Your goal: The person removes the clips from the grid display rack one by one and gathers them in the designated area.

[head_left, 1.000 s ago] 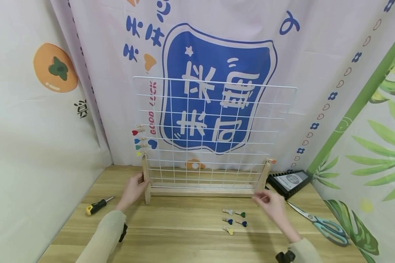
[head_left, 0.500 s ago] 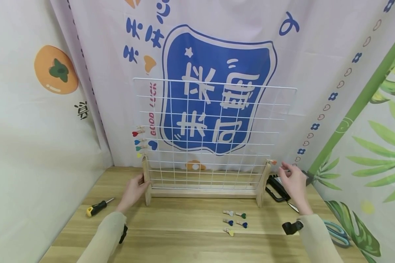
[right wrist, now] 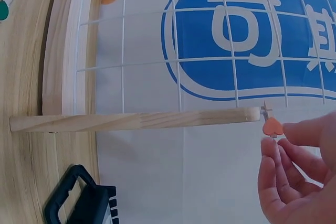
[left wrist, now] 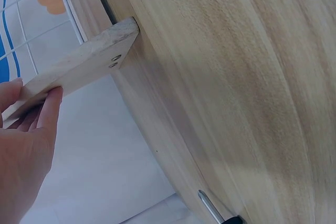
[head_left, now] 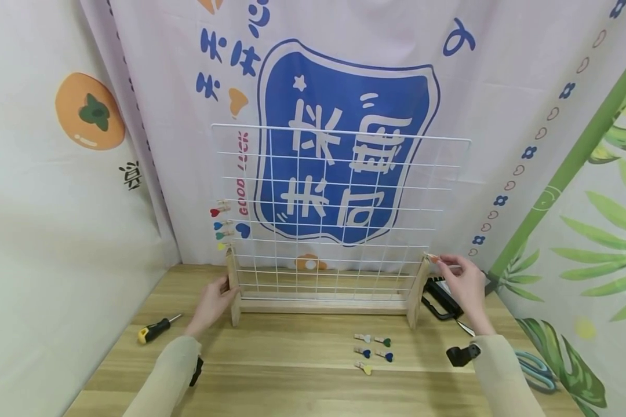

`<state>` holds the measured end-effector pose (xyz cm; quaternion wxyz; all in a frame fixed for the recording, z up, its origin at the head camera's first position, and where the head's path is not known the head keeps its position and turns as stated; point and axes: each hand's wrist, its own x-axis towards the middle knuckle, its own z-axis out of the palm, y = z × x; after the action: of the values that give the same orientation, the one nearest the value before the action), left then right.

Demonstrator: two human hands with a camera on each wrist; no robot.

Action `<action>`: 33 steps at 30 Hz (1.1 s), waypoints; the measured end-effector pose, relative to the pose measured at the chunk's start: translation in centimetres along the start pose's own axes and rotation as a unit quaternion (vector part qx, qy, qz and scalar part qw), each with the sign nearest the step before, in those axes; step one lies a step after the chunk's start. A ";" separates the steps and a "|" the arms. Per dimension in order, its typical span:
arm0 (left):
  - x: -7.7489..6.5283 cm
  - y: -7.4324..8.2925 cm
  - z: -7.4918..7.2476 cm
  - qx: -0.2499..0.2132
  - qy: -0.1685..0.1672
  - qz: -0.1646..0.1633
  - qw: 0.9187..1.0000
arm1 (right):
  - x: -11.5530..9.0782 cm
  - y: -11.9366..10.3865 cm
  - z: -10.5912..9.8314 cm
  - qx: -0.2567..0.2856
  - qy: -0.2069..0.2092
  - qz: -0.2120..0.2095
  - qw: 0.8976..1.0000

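Note:
A white wire grid [head_left: 339, 131] stands upright in a wooden frame. My left hand [head_left: 212, 304] grips the left wooden post [left wrist: 79, 64], thumb on one side and fingers on the other. At the top of the right wooden post [right wrist: 136, 120], my right hand [head_left: 464, 284] pinches a small clothespin with an orange heart [right wrist: 273, 126]. That clothespin sits at the grid's right edge, just beyond the post's end. Along the grid's left edge hang clothespins with a red heart [head_left: 215, 212], a blue heart [head_left: 218, 226], a green heart [head_left: 220, 236] and a yellow heart [head_left: 221, 247].
Several more heart clothespins lie on the table before the right post, among them a dark green one [head_left: 385, 341] and a yellow one [head_left: 364, 368]. A screwdriver [head_left: 156, 330] lies left. Scissors [head_left: 537, 370] and a black-framed object [head_left: 443, 301] are partly behind the right arm.
My right hand has risen from beside the right post's foot to its top and now pinches the orange heart clothespin there. My left hand keeps its grip on the left post.

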<state>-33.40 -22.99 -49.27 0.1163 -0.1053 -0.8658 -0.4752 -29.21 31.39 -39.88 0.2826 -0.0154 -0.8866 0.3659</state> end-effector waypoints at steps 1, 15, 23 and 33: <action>0.0 0.0 0.0 0.001 0.000 0.001 1.000 | 0.1 0.0 0.0 0.001 -0.001 0.006 1.000; 0.0 -0.4 0.0 0.017 0.010 0.015 1.000 | 0.4 -0.2 0.5 -0.013 0.007 0.021 1.000; 0.0 -0.4 0.1 0.014 0.011 0.012 1.000 | 0.5 -0.3 0.7 -0.022 0.032 0.026 0.999; 0.0 -0.2 -0.1 0.012 0.010 0.009 1.000 | 0.1 0.0 0.3 -0.016 0.056 0.038 0.998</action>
<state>-33.41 -23.11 -49.37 0.1310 -0.1069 -0.8691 -0.4648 -29.42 31.19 -40.03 0.3173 -0.0737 -0.8741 0.3604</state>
